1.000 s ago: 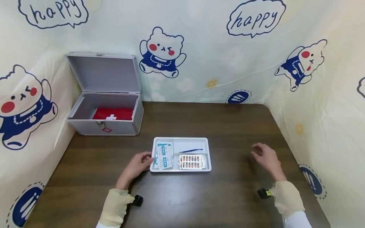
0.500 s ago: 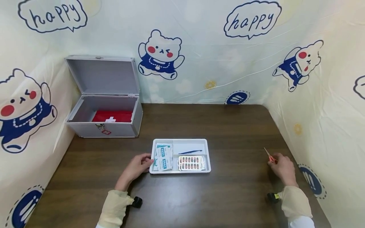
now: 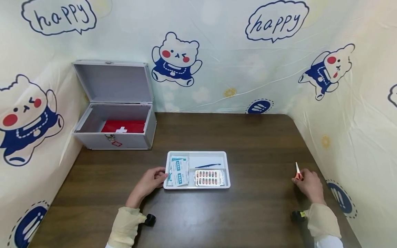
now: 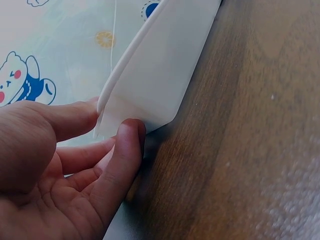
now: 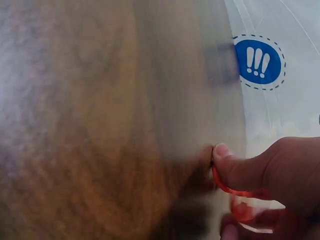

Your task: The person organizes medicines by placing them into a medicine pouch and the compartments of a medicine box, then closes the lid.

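A white divided tray [image 3: 196,188] lies at the middle of the table. My left hand [image 3: 149,181] holds its left end; in the left wrist view, thumb and finger pinch the tray's rim and wall [image 4: 160,65]. Inside are white-and-blue packets [image 3: 179,172] on the left, a thin dark-blue tool [image 3: 207,165] at the back right, and capsule blister packs [image 3: 209,178] at the front right. Far to the right, my right hand [image 3: 311,187] grips small scissors [image 3: 298,172] by the orange handles, blades pointing away. The right wrist view shows the handles [image 5: 242,207] partly behind the fingers.
A grey metal box [image 3: 121,140] with its lid raised stands at the back left, holding a red pouch [image 3: 134,126] with a white cross. Printed sheeting [image 3: 217,69] walls off the back and sides of the brown table [image 3: 242,137].
My right hand has moved right and taken hold of the scissors, whose blades have swung from pointing leftward to nearly straight away. My left hand stays at the tray.
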Available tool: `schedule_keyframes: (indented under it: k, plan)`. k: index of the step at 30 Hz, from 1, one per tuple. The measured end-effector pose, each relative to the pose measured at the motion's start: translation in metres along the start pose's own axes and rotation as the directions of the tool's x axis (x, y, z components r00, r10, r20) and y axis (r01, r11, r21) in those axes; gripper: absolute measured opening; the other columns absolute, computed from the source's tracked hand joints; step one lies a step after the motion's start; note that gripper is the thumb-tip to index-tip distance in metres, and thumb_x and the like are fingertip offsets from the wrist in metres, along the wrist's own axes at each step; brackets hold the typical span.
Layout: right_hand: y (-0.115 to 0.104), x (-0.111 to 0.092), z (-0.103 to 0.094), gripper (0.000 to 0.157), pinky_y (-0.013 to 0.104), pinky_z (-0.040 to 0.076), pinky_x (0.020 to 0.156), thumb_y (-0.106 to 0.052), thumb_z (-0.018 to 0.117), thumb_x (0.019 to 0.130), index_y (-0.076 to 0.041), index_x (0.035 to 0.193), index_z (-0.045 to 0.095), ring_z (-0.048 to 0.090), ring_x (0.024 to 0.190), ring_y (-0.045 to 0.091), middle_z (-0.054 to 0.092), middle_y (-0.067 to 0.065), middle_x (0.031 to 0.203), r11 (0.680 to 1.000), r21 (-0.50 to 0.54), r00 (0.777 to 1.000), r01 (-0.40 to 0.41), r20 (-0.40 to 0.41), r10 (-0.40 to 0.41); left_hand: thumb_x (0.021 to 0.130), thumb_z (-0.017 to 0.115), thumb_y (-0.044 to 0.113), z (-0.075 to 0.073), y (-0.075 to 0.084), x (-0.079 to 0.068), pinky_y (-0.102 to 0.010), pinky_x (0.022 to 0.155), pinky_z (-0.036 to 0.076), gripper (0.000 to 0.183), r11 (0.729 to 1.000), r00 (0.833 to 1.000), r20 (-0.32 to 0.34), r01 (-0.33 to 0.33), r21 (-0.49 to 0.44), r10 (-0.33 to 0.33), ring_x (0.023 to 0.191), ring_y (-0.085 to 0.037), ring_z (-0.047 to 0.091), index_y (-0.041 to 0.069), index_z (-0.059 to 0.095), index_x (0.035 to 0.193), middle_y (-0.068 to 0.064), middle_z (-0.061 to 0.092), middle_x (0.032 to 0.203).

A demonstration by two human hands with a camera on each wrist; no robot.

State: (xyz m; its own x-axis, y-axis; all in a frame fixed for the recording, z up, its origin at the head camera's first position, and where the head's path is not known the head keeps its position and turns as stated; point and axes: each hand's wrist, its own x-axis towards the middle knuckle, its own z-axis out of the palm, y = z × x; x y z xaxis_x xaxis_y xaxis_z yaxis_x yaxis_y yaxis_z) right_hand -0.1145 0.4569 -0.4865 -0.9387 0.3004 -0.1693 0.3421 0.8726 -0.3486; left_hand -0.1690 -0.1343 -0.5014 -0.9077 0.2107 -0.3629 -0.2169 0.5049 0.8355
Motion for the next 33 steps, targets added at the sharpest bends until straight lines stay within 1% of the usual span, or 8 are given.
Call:
schedule_keyframes:
  k: [2,5,11,14,19,23,27,33]
  plan:
    - [-0.001,0.0,-0.001,0.042,0.047,0.043,0.064,-0.018,0.072,0.088,0.011,0.112,0.053,0.052,0.076,0.036,0.058,0.025,0.089,1.0,-0.006,0.999,-0.02,0.034,0.02,0.099,0.061,0.015,0.0,0.0,0.001,-0.031,0.077,0.06,0.042,1.0,1.0,0.002,-0.003,0.0,0.003,0.085,-0.017,0.06,-0.005,0.054,0.135,-0.014,0.064,0.105]
    - [-0.005,0.0,-0.003,0.039,0.044,0.043,0.061,-0.018,0.069,0.091,0.01,0.114,0.053,0.053,0.071,0.033,0.06,0.023,0.087,1.0,-0.013,0.998,-0.024,0.051,0.025,0.099,0.061,0.014,-0.001,-0.001,0.002,-0.029,0.075,0.059,0.041,1.0,1.0,0.001,-0.013,-0.011,0.013,0.085,-0.016,0.06,-0.006,0.054,0.134,-0.015,0.065,0.104]
    - [-0.008,-0.001,-0.002,0.025,0.046,0.044,0.062,-0.012,0.063,0.093,0.008,0.107,0.058,0.055,0.071,0.032,0.062,0.021,0.085,0.999,0.0,0.999,0.034,0.011,-0.034,0.099,0.06,0.012,0.0,-0.001,0.002,-0.026,0.071,0.058,0.04,0.999,0.999,-0.001,-0.038,-0.033,0.038,0.085,-0.015,0.061,-0.008,0.054,0.133,-0.016,0.065,0.103]
    - [-0.008,-0.002,-0.001,0.02,0.041,0.042,0.06,-0.011,0.059,0.095,0.007,0.105,0.061,0.054,0.071,0.03,0.062,0.019,0.083,0.999,0.026,0.999,0.044,0.016,-0.044,0.099,0.06,0.011,0.0,-0.001,0.001,-0.028,0.073,0.059,0.04,0.999,0.999,-0.001,-0.043,-0.032,0.043,0.086,-0.016,0.062,-0.009,0.054,0.133,-0.016,0.065,0.103]
    - [-0.011,-0.005,-0.001,0.018,0.035,0.039,0.062,-0.012,0.055,0.097,0.004,0.102,0.064,0.053,0.072,0.026,0.064,0.014,0.083,0.995,0.054,0.997,0.082,0.011,-0.083,0.098,0.061,0.011,0.0,-0.001,0.0,-0.03,0.074,0.059,0.04,0.999,0.999,-0.009,-0.032,-0.036,0.032,0.086,-0.016,0.062,-0.008,0.054,0.133,-0.016,0.066,0.103]
    - [-0.02,-0.006,-0.003,0.016,0.033,0.038,0.063,-0.011,0.056,0.097,0.002,0.1,0.065,0.052,0.072,0.022,0.065,0.01,0.082,0.988,0.082,0.991,0.13,0.01,-0.131,0.098,0.061,0.012,0.0,-0.001,0.0,-0.031,0.075,0.06,0.041,0.999,1.0,-0.015,-0.023,-0.026,0.023,0.086,-0.016,0.061,-0.008,0.054,0.133,-0.015,0.065,0.104]
    - [-0.034,-0.007,-0.004,0.014,0.031,0.039,0.061,-0.011,0.059,0.096,0.0,0.096,0.068,0.051,0.069,0.018,0.066,0.008,0.079,0.981,0.104,0.986,0.165,0.013,-0.167,0.098,0.061,0.013,-0.001,0.0,-0.001,-0.032,0.076,0.06,0.041,1.0,1.0,-0.016,-0.015,-0.015,0.015,0.085,-0.016,0.061,-0.007,0.055,0.133,-0.014,0.065,0.103]
    - [-0.058,-0.004,0.001,0.011,0.031,0.04,0.059,-0.01,0.065,0.094,0.0,0.097,0.067,0.052,0.067,0.017,0.069,0.011,0.081,0.968,0.135,0.977,0.212,-0.011,-0.212,0.099,0.061,0.013,-0.002,0.001,0.0,-0.03,0.074,0.059,0.04,1.0,1.0,-0.007,-0.014,-0.012,0.014,0.083,-0.016,0.06,-0.006,0.055,0.133,-0.014,0.065,0.102]
